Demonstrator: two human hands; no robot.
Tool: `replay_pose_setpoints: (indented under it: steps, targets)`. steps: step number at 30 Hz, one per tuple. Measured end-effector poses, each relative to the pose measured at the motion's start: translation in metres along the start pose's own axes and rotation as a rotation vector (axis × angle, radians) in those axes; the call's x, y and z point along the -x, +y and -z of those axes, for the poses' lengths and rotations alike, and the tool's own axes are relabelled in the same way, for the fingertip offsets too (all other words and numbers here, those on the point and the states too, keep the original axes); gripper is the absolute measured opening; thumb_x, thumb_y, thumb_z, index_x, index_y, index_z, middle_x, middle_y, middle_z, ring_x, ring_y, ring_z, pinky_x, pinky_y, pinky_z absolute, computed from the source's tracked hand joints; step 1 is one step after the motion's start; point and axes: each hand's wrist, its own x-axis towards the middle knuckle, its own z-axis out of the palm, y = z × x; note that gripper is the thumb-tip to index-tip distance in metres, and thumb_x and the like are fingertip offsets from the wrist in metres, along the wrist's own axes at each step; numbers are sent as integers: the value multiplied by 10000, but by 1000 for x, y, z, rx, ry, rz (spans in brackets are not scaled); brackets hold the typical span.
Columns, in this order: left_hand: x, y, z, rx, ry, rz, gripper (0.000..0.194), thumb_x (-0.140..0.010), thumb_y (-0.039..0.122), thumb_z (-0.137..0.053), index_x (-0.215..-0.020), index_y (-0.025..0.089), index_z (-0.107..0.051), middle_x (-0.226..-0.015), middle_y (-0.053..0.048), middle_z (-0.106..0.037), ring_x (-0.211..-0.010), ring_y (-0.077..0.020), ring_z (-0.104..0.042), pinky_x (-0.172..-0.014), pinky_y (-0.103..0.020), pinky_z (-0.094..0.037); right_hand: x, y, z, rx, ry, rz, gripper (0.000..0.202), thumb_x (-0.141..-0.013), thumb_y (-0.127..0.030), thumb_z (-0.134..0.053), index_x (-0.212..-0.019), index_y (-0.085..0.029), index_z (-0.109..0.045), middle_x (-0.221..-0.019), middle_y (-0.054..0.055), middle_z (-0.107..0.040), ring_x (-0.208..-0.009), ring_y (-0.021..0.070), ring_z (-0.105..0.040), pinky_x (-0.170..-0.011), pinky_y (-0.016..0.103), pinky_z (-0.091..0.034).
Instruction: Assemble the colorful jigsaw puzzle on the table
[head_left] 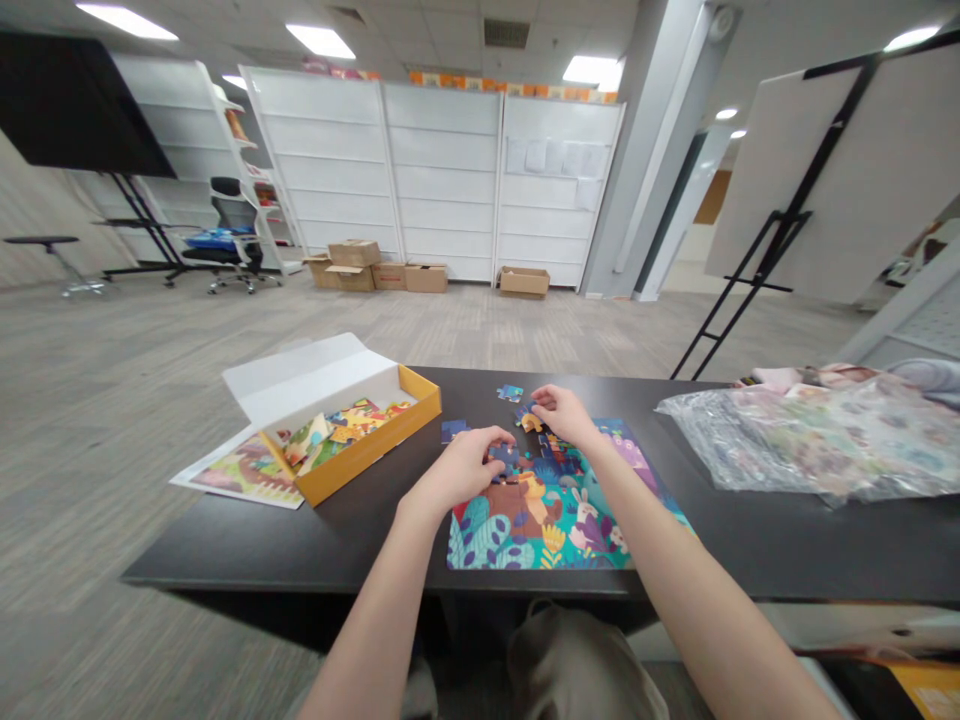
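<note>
A partly assembled jigsaw puzzle (551, 530) with colourful animals and plants lies on the dark table in front of me. My left hand (469, 465) is at its upper left, fingers closed on a dark blue puzzle piece (506, 457) at the edge of the joined part. Farther back, my right hand (564, 412) pinches a blue and orange puzzle piece (529, 418) between thumb and fingers. Loose on the table lie a blue-green piece (510, 393) beyond the hands and a dark blue piece (454, 430) left of them. My right forearm hides part of the puzzle's right side.
An open yellow box (375, 440) with several puzzle pieces stands at the left, beside a printed picture sheet (251, 470). Clear plastic packaging (817, 435) covers the table's right side. Behind the table (360, 545) are cardboard boxes (352, 265) and white shelving (442, 180).
</note>
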Motion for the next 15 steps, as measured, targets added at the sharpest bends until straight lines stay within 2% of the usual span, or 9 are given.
replay_pose_setpoints:
  steps: [5, 9, 13, 15]
  targets:
    - [2, -5, 10, 11, 93, 25, 408, -811, 60, -518, -1153, 198, -692, -1067, -57, -758, -882, -184, -716, -831, -284, -557, 7, -6, 0, 163, -16, 12, 160, -855, -146, -605, -984, -173, -695, -913, 88, -736, -859, 209, -683, -834, 339, -525]
    - [4, -12, 21, 26, 162, 78, 396, -832, 73, -508, -1162, 199, -687, -1046, -58, -757, -857, -183, -721, -814, -292, -568, 11, -16, 3, 255, -29, 39, 138, -871, -183, -616, -961, -185, -721, -1021, 115, -705, -979, 241, -651, -901, 360, -485]
    - [4, -18, 26, 28, 249, 113, 381, -828, 78, -524, -1154, 198, -680, -980, -52, -746, -853, -179, -712, -808, -295, -570, 16, -29, 5, 255, -105, 212, 184, -904, -324, -644, -1001, -207, -746, -1120, 113, -673, -1059, 239, -619, -967, 372, -457]
    - [4, -19, 26, 38, 304, 136, 370, -821, 92, -548, -1157, 192, -665, -938, -47, -734, -835, -173, -710, -804, -294, -574, 20, -35, 4, 216, -181, 319, 250, -854, -404, -715, -1014, -216, -758, -1127, 114, -669, -1100, 256, -601, -993, 395, -446]
